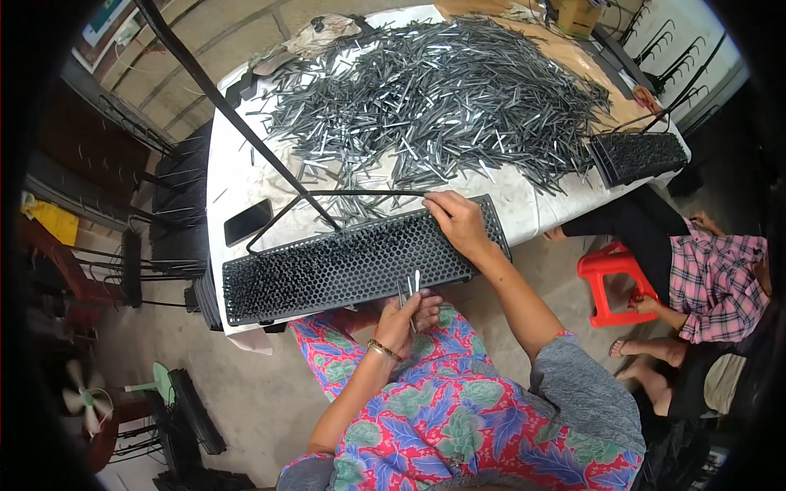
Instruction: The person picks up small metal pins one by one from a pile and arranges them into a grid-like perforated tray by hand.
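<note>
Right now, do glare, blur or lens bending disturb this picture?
Somewhat. In the head view, pale glints speckle the pile of strips; the fan at lower left has smeared blades; the white table covering seems bowed by the lens, and the corners are black. Same view: left hand and right hand look fairly sharp.

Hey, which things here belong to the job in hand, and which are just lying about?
Part of the job:
black perforated panel, under the right hand
slim strips in the left hand
big pile of loose strips

Apparently just lying about:
dark phone on the table
pale green fan
</note>
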`<action>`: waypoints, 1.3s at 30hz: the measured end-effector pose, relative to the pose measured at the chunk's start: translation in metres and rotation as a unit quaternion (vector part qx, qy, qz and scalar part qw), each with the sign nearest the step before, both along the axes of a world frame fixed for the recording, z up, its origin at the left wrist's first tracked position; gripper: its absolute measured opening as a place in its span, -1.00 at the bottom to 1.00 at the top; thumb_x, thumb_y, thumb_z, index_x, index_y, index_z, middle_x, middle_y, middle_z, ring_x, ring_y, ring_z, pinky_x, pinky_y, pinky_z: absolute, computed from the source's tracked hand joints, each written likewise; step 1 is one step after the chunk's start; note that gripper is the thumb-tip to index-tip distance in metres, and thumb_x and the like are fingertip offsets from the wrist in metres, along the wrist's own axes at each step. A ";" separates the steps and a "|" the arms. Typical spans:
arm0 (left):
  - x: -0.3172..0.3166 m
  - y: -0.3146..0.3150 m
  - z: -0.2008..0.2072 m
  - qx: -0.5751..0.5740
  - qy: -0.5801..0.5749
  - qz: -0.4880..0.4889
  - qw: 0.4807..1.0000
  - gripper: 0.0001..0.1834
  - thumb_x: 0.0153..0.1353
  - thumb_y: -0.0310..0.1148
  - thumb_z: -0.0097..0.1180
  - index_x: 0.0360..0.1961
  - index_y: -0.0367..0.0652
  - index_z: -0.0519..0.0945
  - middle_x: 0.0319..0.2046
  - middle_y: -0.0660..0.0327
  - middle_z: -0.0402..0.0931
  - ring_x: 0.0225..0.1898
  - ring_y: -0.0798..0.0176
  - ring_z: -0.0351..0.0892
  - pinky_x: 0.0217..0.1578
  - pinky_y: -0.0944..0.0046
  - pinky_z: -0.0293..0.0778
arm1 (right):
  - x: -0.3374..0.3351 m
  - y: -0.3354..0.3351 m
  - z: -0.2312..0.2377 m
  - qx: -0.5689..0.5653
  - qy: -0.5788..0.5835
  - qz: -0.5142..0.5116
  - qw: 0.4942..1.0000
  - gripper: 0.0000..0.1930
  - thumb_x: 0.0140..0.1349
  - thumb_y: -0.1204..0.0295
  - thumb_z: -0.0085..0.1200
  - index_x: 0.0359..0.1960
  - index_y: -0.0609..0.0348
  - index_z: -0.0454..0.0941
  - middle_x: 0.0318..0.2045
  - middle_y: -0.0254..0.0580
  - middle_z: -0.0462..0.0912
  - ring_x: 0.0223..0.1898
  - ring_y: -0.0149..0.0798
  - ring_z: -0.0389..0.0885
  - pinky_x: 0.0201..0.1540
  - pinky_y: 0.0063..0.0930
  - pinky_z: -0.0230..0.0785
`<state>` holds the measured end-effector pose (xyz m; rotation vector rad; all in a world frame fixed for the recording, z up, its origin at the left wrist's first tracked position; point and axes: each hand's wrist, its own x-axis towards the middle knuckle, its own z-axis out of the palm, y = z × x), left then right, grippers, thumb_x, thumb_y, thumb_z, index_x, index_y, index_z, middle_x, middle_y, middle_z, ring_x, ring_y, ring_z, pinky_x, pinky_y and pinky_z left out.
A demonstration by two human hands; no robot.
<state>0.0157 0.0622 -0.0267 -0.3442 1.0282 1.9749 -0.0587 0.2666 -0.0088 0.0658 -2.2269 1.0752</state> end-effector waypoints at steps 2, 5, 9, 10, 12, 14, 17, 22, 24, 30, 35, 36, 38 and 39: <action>0.001 -0.001 0.001 0.002 0.004 -0.001 1.000 -0.72 0.33 -0.34 -0.09 -0.07 -0.35 0.42 -0.18 -0.02 0.55 -0.31 0.25 0.59 -0.29 0.31 0.59 | 0.001 -0.004 0.001 0.012 -0.001 0.013 1.000 -0.86 0.11 0.45 0.14 -0.32 0.25 0.59 -0.40 -0.08 0.62 -0.40 -0.06 0.60 -0.37 -0.34 0.44; 0.002 0.000 -0.001 0.009 -0.008 -0.002 1.000 -0.72 0.33 -0.34 -0.10 -0.07 -0.35 0.42 -0.19 -0.02 0.55 -0.31 0.25 0.59 -0.29 0.31 0.59 | 0.000 0.000 -0.013 0.059 -0.002 0.015 0.998 -0.86 0.13 0.42 0.12 -0.33 0.22 0.58 -0.44 -0.10 0.59 -0.44 -0.04 0.58 -0.40 -0.29 0.42; 0.003 -0.002 -0.007 0.013 -0.018 0.007 1.000 -0.73 0.32 -0.34 -0.08 -0.08 -0.34 0.39 -0.23 -0.01 0.55 -0.34 0.25 0.60 -0.31 0.28 0.61 | -0.001 -0.002 -0.015 0.112 -0.032 0.008 0.993 -0.85 0.14 0.39 0.09 -0.33 0.20 0.56 -0.49 -0.12 0.53 -0.49 -0.01 0.54 -0.43 -0.23 0.40; 0.003 -0.001 -0.006 0.013 -0.020 0.009 1.000 -0.73 0.32 -0.34 -0.08 -0.08 -0.34 0.39 -0.23 -0.01 0.55 -0.34 0.25 0.60 -0.31 0.28 0.61 | -0.002 -0.002 -0.015 0.111 -0.035 0.010 0.993 -0.85 0.14 0.39 0.09 -0.33 0.20 0.56 -0.49 -0.12 0.53 -0.49 -0.01 0.54 -0.43 -0.23 0.40; 0.001 -0.001 -0.005 0.003 0.007 -0.004 1.000 -0.72 0.32 -0.34 -0.08 -0.08 -0.33 0.39 -0.22 -0.02 0.55 -0.33 0.23 0.60 -0.32 0.29 0.61 | -0.004 -0.003 -0.012 0.153 -0.021 0.024 0.988 -0.86 0.15 0.40 0.08 -0.33 0.20 0.55 -0.48 -0.12 0.52 -0.49 -0.01 0.54 -0.42 -0.22 0.40; 0.002 -0.002 -0.004 0.001 0.012 -0.005 1.000 -0.72 0.32 -0.33 -0.08 -0.07 -0.34 0.38 -0.21 -0.02 0.55 -0.32 0.22 0.60 -0.32 0.30 0.61 | -0.003 -0.006 -0.009 0.152 -0.046 0.046 0.986 -0.86 0.15 0.44 0.08 -0.31 0.23 0.56 -0.42 -0.07 0.55 -0.42 0.00 0.55 -0.37 -0.24 0.40; 0.001 0.000 -0.008 0.011 -0.020 0.003 1.000 -0.72 0.32 -0.34 -0.07 -0.08 -0.34 0.39 -0.20 -0.02 0.55 -0.30 0.23 0.60 -0.31 0.31 0.60 | -0.002 -0.003 -0.012 0.132 -0.081 0.024 0.988 -0.85 0.15 0.42 0.08 -0.32 0.24 0.56 -0.40 -0.07 0.55 -0.40 0.02 0.55 -0.37 -0.22 0.40; 0.001 -0.001 -0.003 -0.008 0.009 0.005 1.000 -0.72 0.32 -0.34 -0.08 -0.08 -0.35 0.40 -0.19 -0.01 0.55 -0.33 0.25 0.59 -0.30 0.32 0.59 | 0.008 -0.011 0.004 0.091 -0.074 0.015 0.993 -0.81 0.17 0.38 0.08 -0.30 0.26 0.57 -0.43 -0.05 0.55 -0.42 -0.03 0.56 -0.37 -0.29 0.40; 0.002 -0.002 0.001 -0.006 0.021 0.011 1.000 -0.73 0.33 -0.34 -0.09 -0.08 -0.34 0.40 -0.19 -0.01 0.55 -0.33 0.26 0.59 -0.30 0.32 0.59 | 0.023 -0.014 0.013 0.038 -0.062 0.012 0.997 -0.80 0.17 0.38 0.09 -0.29 0.28 0.58 -0.42 -0.06 0.56 -0.41 -0.08 0.57 -0.35 -0.35 0.39; 0.004 0.001 0.012 0.023 0.035 0.058 0.997 -0.76 0.35 -0.35 -0.14 -0.09 -0.30 0.39 -0.20 0.00 0.55 -0.35 0.28 0.59 -0.33 0.33 0.59 | 0.072 -0.031 0.016 -0.253 -0.316 0.197 0.893 -0.76 0.17 0.35 0.13 -0.26 0.32 0.61 -0.48 -0.30 0.57 -0.44 -0.53 0.46 -0.41 -0.62 0.30; 0.006 0.002 0.014 -0.018 0.073 0.024 0.997 -0.73 0.33 -0.37 -0.10 -0.03 -0.32 0.40 -0.20 0.04 0.56 -0.35 0.31 0.59 -0.35 0.37 0.58 | 0.069 -0.031 0.011 -0.305 -0.359 0.182 0.863 -0.77 0.18 0.35 0.13 -0.29 0.30 0.63 -0.54 -0.42 0.57 -0.50 -0.60 0.42 -0.50 -0.68 0.25; 0.007 0.002 0.014 -0.018 0.075 0.024 0.997 -0.73 0.33 -0.37 -0.10 -0.03 -0.32 0.40 -0.20 0.04 0.56 -0.35 0.31 0.59 -0.35 0.37 0.58 | 0.068 -0.030 0.010 -0.305 -0.358 0.183 0.863 -0.77 0.18 0.35 0.13 -0.29 0.30 0.63 -0.54 -0.42 0.57 -0.50 -0.60 0.42 -0.50 -0.68 0.25; 0.007 0.002 0.013 -0.029 0.092 0.012 0.995 -0.71 0.31 -0.36 -0.05 -0.04 -0.32 0.41 -0.20 0.01 0.56 -0.34 0.31 0.59 -0.35 0.38 0.59 | 0.067 -0.029 0.009 -0.339 -0.349 0.205 0.849 -0.78 0.18 0.35 0.13 -0.30 0.29 0.63 -0.55 -0.42 0.57 -0.53 -0.60 0.42 -0.52 -0.68 0.25; 0.007 0.001 0.013 -0.030 0.093 0.013 0.995 -0.71 0.31 -0.36 -0.05 -0.04 -0.32 0.41 -0.20 0.01 0.56 -0.34 0.31 0.59 -0.35 0.38 0.59 | 0.066 -0.029 0.012 -0.339 -0.349 0.207 0.849 -0.78 0.18 0.35 0.13 -0.30 0.29 0.63 -0.55 -0.42 0.57 -0.53 -0.60 0.42 -0.52 -0.68 0.25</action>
